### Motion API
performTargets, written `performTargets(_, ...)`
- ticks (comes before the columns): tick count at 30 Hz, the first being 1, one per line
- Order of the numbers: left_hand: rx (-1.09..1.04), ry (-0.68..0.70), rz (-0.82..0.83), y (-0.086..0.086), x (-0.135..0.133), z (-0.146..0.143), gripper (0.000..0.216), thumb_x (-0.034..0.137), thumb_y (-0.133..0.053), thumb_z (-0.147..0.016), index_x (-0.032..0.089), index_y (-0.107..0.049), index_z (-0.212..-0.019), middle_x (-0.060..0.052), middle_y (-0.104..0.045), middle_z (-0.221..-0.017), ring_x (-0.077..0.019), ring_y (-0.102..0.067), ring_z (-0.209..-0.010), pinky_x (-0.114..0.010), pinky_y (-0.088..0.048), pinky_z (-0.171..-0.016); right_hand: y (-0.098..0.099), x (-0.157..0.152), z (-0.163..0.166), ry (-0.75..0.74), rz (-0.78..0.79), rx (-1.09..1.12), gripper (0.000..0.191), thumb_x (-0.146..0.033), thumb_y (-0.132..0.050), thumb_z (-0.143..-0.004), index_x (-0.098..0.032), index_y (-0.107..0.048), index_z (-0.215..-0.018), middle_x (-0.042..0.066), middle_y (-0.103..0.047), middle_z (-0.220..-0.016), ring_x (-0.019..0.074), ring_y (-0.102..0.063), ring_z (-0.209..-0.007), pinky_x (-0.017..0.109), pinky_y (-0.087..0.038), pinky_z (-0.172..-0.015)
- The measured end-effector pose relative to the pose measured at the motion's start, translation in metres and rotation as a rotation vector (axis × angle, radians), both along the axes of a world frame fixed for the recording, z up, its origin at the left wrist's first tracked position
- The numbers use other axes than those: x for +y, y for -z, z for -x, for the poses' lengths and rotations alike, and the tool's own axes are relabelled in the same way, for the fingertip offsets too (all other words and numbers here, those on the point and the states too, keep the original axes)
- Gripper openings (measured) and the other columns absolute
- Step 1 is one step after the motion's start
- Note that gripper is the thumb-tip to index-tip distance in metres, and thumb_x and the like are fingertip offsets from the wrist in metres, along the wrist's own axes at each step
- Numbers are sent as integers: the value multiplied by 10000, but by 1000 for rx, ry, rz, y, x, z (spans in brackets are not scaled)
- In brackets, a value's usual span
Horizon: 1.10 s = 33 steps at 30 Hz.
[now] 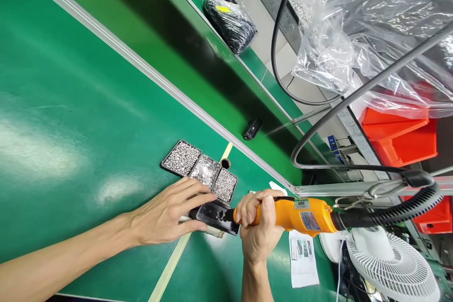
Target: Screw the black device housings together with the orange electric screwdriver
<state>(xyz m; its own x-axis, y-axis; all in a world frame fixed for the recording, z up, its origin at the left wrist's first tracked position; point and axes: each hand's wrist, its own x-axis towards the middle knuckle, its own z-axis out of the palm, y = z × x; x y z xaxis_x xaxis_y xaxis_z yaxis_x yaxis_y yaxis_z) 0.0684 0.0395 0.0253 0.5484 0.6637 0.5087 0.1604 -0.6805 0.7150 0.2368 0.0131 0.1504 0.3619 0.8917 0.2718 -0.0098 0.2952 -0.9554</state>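
Observation:
My right hand (pixel 260 219) is wrapped round an orange electric screwdriver (pixel 300 215), whose tip points left. That tip meets a black rectangular part (pixel 212 217) low on the green table. Against the left end of this part my left hand (pixel 180 207) presses, thumb on the near side and fingers on the far side. A light-coloured block shows partly under the black part. Just beyond the hands lies a black tray (pixel 181 157) with three compartments of small metal pieces; the middle ones look like washers. My left fingers hide part of its near edge.
A small round black cup (pixel 225 163) sits by the tray. Behind the metal rail (pixel 159 82) lies another black part (pixel 252 129). To the right are a printed sheet (pixel 303 259), a white fan (pixel 392 264), the screwdriver's hanging cable (pixel 318 127) and red bins (pixel 399 137).

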Motion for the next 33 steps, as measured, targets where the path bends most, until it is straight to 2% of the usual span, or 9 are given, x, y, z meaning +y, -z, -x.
performTargets(7,-1,15,-20,-1,1,0,492,366,-703,-981,209,-559,-1424,-125,-655,-1248,-287,-597,-1112,-479,-496,-970,-1,0,-3,-19,-7,2,185,-341,-608,-1013,-253,-550,-861,-118,-371,-494,88,-304,-373,212,-387,-394)
performTargets(14,9,32,8,-1,1,0,484,357,-708,-976,194,-551,-1404,-126,-637,-1254,-292,-573,-1116,-480,-479,-976,8,-5,2,-16,-32,-14,126,-307,-588,-1014,-260,-572,-898,-111,-365,-503,94,-310,-385,206,-379,-401)
performTargets(23,32,55,60,1,-2,1,487,341,-702,-975,220,-513,-1408,-94,-644,-1312,-296,-529,-1195,-490,-409,-1058,16,-11,11,-128,-112,-23,244,-257,-522,-1055,-230,-469,-818,-112,-321,-548,64,-264,-410,174,-359,-430)
performTargets(28,28,30,7,4,0,1,479,352,-682,-988,232,-508,-1418,-92,-658,-1300,-289,-533,-1201,-441,-438,-1031,24,-12,9,-74,-46,7,290,-304,-596,-1035,-241,-406,-825,-124,-323,-551,59,-297,-428,169,-357,-431)
performTargets(31,50,22,-28,7,-1,2,495,342,-688,-981,256,-507,-1434,-76,-667,-1286,-278,-542,-1224,-400,-436,-1047,16,-9,10,-72,69,64,310,-405,-693,-977,-249,-429,-931,-146,-338,-539,60,-307,-416,176,-357,-412)
performTargets(33,77,1,-59,9,-1,5,513,340,-690,-977,266,-503,-1450,-65,-669,-1304,-267,-548,-1245,-370,-419,-1074,4,-3,9,-60,65,132,345,-461,-702,-960,-249,-430,-960,-159,-332,-520,60,-290,-394,182,-357,-393)
